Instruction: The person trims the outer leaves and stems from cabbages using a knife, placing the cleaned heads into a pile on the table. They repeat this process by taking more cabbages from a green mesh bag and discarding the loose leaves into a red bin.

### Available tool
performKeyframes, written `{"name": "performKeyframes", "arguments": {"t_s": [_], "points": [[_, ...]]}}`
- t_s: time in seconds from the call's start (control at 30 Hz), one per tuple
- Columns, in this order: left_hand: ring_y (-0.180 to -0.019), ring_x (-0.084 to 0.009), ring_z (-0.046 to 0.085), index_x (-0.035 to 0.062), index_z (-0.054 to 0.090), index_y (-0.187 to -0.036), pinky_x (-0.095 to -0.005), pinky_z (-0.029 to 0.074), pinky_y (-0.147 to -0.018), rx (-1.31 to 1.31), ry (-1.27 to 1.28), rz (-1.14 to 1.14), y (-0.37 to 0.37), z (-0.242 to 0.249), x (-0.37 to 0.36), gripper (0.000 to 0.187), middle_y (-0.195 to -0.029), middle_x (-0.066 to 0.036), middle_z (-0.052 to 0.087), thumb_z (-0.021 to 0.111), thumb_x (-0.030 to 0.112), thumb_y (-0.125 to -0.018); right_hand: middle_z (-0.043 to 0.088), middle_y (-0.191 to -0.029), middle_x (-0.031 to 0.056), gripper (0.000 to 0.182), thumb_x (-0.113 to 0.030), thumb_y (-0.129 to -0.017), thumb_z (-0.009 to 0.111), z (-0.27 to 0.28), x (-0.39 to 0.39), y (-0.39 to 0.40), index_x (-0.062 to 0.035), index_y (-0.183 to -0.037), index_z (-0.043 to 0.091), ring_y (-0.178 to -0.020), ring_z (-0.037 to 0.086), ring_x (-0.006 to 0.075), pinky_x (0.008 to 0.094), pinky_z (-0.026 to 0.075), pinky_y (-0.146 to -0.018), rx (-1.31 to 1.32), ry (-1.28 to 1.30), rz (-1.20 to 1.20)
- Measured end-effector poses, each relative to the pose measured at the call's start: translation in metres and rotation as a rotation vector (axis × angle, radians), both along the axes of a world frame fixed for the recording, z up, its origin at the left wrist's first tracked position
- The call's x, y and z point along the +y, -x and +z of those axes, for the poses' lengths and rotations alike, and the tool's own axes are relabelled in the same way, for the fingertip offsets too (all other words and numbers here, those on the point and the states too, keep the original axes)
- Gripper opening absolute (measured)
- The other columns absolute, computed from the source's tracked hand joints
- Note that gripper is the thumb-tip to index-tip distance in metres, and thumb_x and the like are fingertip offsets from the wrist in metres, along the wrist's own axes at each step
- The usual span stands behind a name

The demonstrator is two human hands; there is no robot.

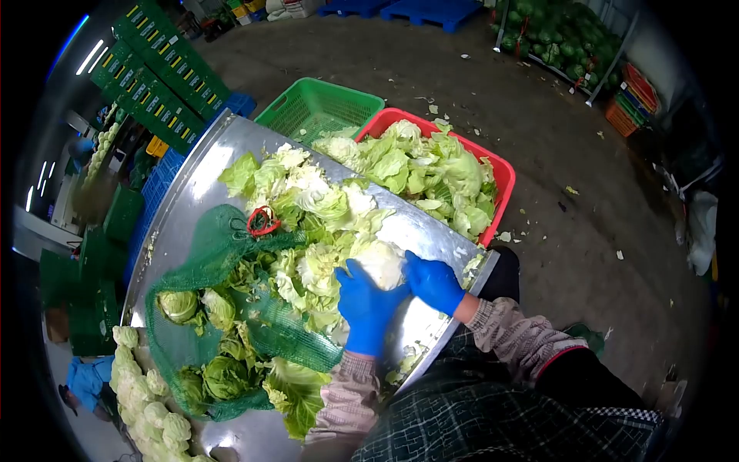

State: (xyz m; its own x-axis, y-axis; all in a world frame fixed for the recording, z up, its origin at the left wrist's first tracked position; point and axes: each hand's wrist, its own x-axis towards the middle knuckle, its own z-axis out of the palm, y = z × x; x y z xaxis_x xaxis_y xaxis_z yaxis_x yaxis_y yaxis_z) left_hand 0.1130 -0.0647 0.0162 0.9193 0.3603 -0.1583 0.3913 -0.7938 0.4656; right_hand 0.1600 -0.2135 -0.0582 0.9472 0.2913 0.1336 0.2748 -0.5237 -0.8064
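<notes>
A pale, stripped cabbage head (379, 263) rests on the metal table (181, 181), close to its near edge. Both hands wear blue gloves. My left hand (366, 305) lies against the cabbage's lower side with its fingers spread, holding it. At its right side is my right hand (433, 283), fingers curled against the cabbage; whether they pinch a leaf is hidden. Loose green leaves (319, 204) are heaped beyond and left of the hands. A green mesh bag (204, 258) with a red tie (262, 222) holds several whole cabbages (227, 377).
Beyond the table edge stand a red crate (502, 179) full of leaves and a green crate (323, 96). Pale cabbages (146, 404) are piled at lower left, near a person in blue (85, 383). Green boxes (158, 77) are stacked at upper left.
</notes>
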Motion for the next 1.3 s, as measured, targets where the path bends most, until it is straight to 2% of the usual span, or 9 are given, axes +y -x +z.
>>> {"name": "performKeyframes", "arguments": {"t_s": [0.23, 0.37, 0.57, 0.7, 0.87, 0.97, 1.0, 1.17, 1.3], "points": [[-0.117, -0.0376, 0.048, -0.0046, 0.032, -0.135, -0.0415, 0.045, -0.094, -0.093, 0.044, 0.061, 0.030, -0.017, 0.029, 0.117, -0.135, -0.026, 0.036, 0.085, 0.056, -0.050, 0.064, -0.083, 0.0154, 0.019, -0.018, -0.093, 0.048, -0.009, 0.000, -0.019, -0.0043, -0.100, 0.061, -0.076, 0.063, 0.0319, 0.0369, 0.051, -0.068, 0.145, -0.070, 0.064], [-0.124, -0.0388, 0.043, -0.0050, 0.035, -0.133, -0.0428, 0.040, -0.100, -0.319, 0.211, -0.003, 0.044, -0.017, 0.049, 0.109, -0.138, -0.027, 0.034, 0.087, 0.048, -0.053, 0.057, -0.065, 0.0032, 0.035, -0.035, -0.095, 0.053, -0.051, 0.042, 0.008, -0.0054, -0.109, 0.063, -0.048, 0.052, 0.0089, 0.0252, 0.043, -0.048, -0.306, -0.337, 0.189], [-0.095, -0.0208, 0.061, -0.0018, 0.047, -0.126, -0.0305, 0.052, -0.081, -0.280, 0.933, 0.218, 0.040, -0.037, 0.094, 0.066, -0.108, -0.014, 0.061, 0.079, 0.007, -0.069, 0.060, -0.072, 0.0002, 0.046, -0.043, -0.085, 0.066, -0.020, 0.039, -0.012, -0.0064, -0.112, 0.063, -0.047, 0.047, 0.0060, 0.0217, 0.041, -0.044, 0.612, -0.285, 0.077], [-0.112, -0.0285, 0.054, 0.0027, 0.042, -0.134, -0.0391, 0.046, -0.095, -0.444, 1.281, 0.250, 0.071, -0.044, 0.110, 0.062, -0.124, -0.016, 0.054, 0.060, 0.031, -0.082, 0.058, -0.123, 0.0139, 0.057, -0.043, -0.089, 0.058, 0.004, 0.062, -0.004, -0.0011, -0.128, 0.051, -0.103, 0.060, 0.0243, 0.0321, 0.050, -0.084, 0.456, -0.144, 0.300], [-0.132, -0.0375, 0.035, 0.0045, 0.029, -0.144, -0.0499, 0.029, -0.110, -0.597, 1.794, 0.509, 0.088, -0.042, 0.102, 0.077, -0.146, -0.018, 0.033, 0.037, 0.056, -0.086, 0.067, -0.097, 0.0087, 0.045, -0.033, -0.085, 0.067, 0.020, 0.055, -0.013, -0.0019, -0.117, 0.059, -0.078, 0.063, 0.0147, 0.0270, 0.052, -0.070, 0.349, -0.335, 0.112], [-0.130, -0.0363, 0.037, 0.0038, 0.031, -0.143, -0.0495, 0.030, -0.109, -0.672, 2.397, -0.092, 0.080, -0.053, 0.111, 0.076, -0.145, -0.017, 0.036, 0.039, 0.055, -0.086, 0.065, -0.100, 0.0112, 0.069, -0.031, -0.070, 0.083, 0.086, 0.051, 0.020, -0.0022, -0.125, 0.053, -0.061, 0.048, 0.0077, 0.0250, 0.046, -0.060, 0.138, -0.237, 0.295], [-0.129, -0.0353, 0.039, 0.0031, 0.033, -0.141, -0.0493, 0.031, -0.108, -0.635, 1.637, 0.498, 0.076, -0.006, 0.086, 0.075, -0.143, -0.017, 0.038, 0.042, 0.053, -0.086, 0.065, -0.103, 0.0123, 0.070, -0.032, -0.069, 0.083, 0.092, 0.057, 0.029, -0.0028, -0.125, 0.054, -0.061, 0.050, 0.0082, 0.0250, 0.047, -0.060, 0.009, -0.282, 0.311], [-0.120, -0.0308, 0.048, 0.0001, 0.039, -0.136, -0.0426, 0.041, -0.102, -0.810, 1.418, 0.306, 0.086, 0.004, 0.096, 0.080, -0.131, -0.016, 0.048, 0.061, 0.044, -0.073, 0.062, -0.112, 0.0138, 0.060, -0.024, -0.069, 0.083, 0.116, 0.059, 0.022, -0.0029, -0.120, 0.057, -0.092, 0.063, 0.0183, 0.0310, 0.050, -0.076, 0.210, -0.523, 0.244], [-0.118, -0.0281, 0.048, -0.0035, 0.042, -0.132, -0.0406, 0.042, -0.101, -0.874, 1.085, 0.164, 0.098, 0.009, 0.105, 0.087, -0.127, -0.016, 0.049, 0.072, 0.039, -0.062, 0.065, -0.099, 0.0106, 0.039, -0.025, -0.078, 0.076, 0.129, 0.081, 0.039, -0.0035, -0.108, 0.064, -0.076, 0.065, 0.0174, 0.0285, 0.055, -0.064, -0.410, -0.358, 0.352]]}}
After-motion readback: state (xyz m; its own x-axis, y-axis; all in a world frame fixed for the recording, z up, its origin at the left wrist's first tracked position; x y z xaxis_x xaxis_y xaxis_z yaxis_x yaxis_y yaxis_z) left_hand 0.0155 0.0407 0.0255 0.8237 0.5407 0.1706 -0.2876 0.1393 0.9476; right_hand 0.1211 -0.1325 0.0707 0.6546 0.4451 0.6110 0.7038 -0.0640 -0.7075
